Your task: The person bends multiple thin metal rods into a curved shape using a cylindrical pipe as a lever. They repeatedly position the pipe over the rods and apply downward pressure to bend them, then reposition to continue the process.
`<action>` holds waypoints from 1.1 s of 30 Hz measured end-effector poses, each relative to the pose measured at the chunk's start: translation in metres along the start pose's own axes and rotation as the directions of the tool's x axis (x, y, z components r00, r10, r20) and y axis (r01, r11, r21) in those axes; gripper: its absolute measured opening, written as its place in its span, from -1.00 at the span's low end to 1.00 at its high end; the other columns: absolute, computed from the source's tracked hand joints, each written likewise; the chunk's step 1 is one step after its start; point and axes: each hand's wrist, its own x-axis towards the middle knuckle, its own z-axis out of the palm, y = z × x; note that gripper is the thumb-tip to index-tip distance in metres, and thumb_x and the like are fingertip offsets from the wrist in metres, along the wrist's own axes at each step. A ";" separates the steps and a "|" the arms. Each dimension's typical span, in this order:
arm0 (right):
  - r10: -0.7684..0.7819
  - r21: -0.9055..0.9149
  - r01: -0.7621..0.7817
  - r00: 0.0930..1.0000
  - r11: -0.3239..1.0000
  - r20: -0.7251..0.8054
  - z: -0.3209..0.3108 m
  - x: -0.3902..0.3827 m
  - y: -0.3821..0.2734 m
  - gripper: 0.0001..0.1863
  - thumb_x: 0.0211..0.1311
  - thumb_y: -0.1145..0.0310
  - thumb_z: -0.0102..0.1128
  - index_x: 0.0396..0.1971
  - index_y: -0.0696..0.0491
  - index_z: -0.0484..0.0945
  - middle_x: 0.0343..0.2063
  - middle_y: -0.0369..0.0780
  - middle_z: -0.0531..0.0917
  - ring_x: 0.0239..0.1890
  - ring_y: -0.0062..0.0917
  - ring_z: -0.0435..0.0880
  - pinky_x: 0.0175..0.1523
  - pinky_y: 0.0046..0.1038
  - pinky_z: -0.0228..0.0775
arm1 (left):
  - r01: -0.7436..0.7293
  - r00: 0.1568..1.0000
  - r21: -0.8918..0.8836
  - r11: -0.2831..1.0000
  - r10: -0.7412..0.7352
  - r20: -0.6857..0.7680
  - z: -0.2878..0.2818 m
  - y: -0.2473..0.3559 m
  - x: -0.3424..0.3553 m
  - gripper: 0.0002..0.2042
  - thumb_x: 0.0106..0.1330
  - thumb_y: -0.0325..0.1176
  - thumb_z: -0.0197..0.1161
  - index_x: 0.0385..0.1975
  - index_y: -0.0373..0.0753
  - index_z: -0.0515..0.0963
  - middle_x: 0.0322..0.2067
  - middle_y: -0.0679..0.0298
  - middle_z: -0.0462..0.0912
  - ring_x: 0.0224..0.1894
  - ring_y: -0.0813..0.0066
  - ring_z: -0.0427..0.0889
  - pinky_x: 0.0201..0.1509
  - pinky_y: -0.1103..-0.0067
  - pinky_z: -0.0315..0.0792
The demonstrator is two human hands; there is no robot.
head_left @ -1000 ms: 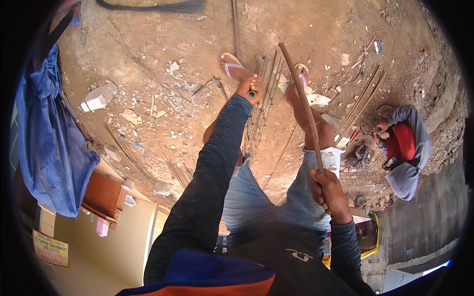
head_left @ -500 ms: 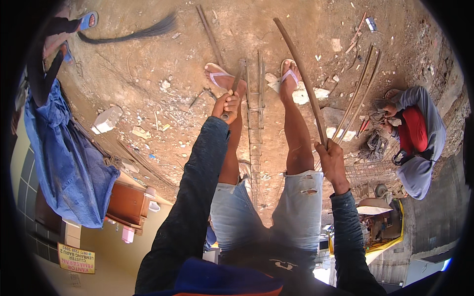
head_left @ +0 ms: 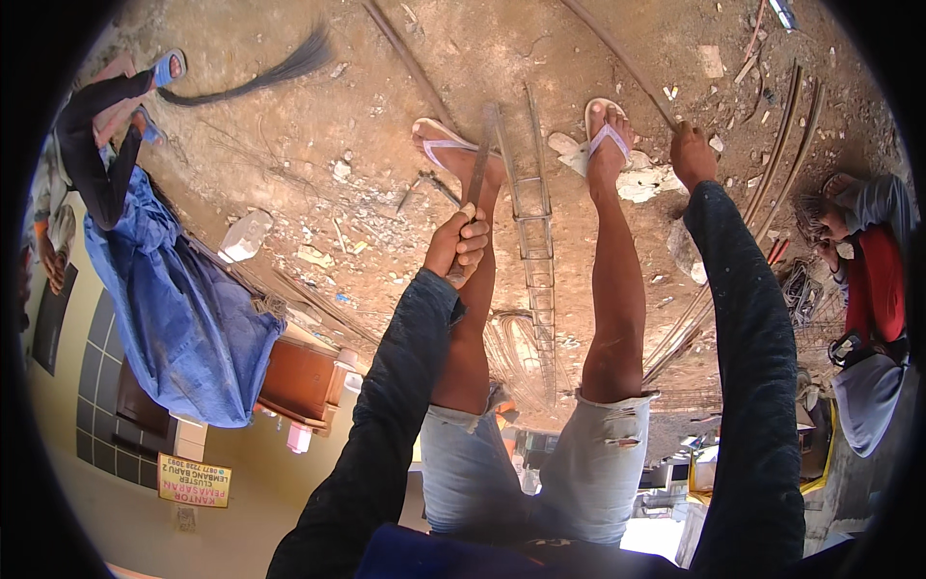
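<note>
My left hand (head_left: 458,246) is closed round the lower part of a straight metal bar tool (head_left: 481,159), which points up and away from me; its far end is too unclear to name further. My right hand (head_left: 694,156) reaches forward with its fingers wrapped on the near end of a long brown rod (head_left: 617,53). That rod runs off to the far left, past the top edge. Between my sandalled feet lies a narrow steel rebar cage (head_left: 533,207) with cross ties, just right of the bar tool.
Another brown rod (head_left: 410,63) lies beyond my left foot. Curved bars (head_left: 786,154) lie at the right, near a crouching person (head_left: 873,280). A blue tarp (head_left: 183,309), a pale block (head_left: 246,235) and a bundle of dark bristles (head_left: 265,77) are at the left, near another person.
My right hand has moved forward and right, and its rod has shifted farther away, its far end leaving the view. My left hand still grips the bar tool. The view has shifted slightly.
</note>
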 end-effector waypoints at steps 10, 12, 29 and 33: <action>-0.148 0.602 -0.135 0.906 0.787 0.396 0.097 -0.033 -0.160 -0.13 0.23 -0.20 0.27 0.26 0.26 0.36 0.09 0.04 0.61 0.18 -0.18 0.57 0.26 -0.26 0.36 | -0.036 0.989 0.066 0.997 0.045 -0.142 0.013 -0.021 0.002 -0.85 0.54 -0.24 0.01 -0.18 -0.18 0.39 -0.54 0.52 0.36 -0.64 0.76 0.30 -0.69 0.71 0.24; -0.066 0.643 -0.294 0.878 0.707 0.474 0.136 -0.054 -0.191 -0.16 0.26 -0.15 0.26 0.26 0.25 0.32 0.12 0.09 0.59 0.20 -0.12 0.55 0.25 -0.22 0.35 | -0.059 0.989 0.055 0.997 0.066 -0.134 0.014 -0.022 0.002 -0.86 0.54 -0.24 0.01 -0.21 -0.14 0.39 -0.55 0.52 0.36 -0.64 0.75 0.31 -0.68 0.69 0.26; -0.330 0.604 0.198 0.937 0.772 0.114 0.170 -0.108 -0.202 -0.67 0.32 0.41 0.04 -0.02 0.30 0.38 -0.49 -0.11 0.66 -0.48 -0.42 0.68 -0.37 -0.40 0.59 | -0.150 0.900 0.517 0.843 0.333 -0.281 0.022 0.013 -0.046 -0.84 0.54 -0.22 0.01 -0.25 -0.14 0.33 -0.59 0.47 0.31 -0.74 0.77 0.25 -0.77 0.63 0.21; -0.095 0.688 -0.050 0.981 0.724 0.171 0.183 -0.101 -0.205 -0.93 0.13 0.45 0.20 -0.49 0.11 0.60 -0.56 -0.10 0.65 -0.41 -0.25 0.67 -0.31 -0.25 0.52 | -0.259 0.911 0.431 0.864 0.367 -0.188 0.032 0.032 -0.072 -0.84 0.57 -0.24 -0.03 -0.11 -0.18 0.37 -0.62 0.50 0.24 -0.73 0.80 0.18 -0.74 0.70 0.16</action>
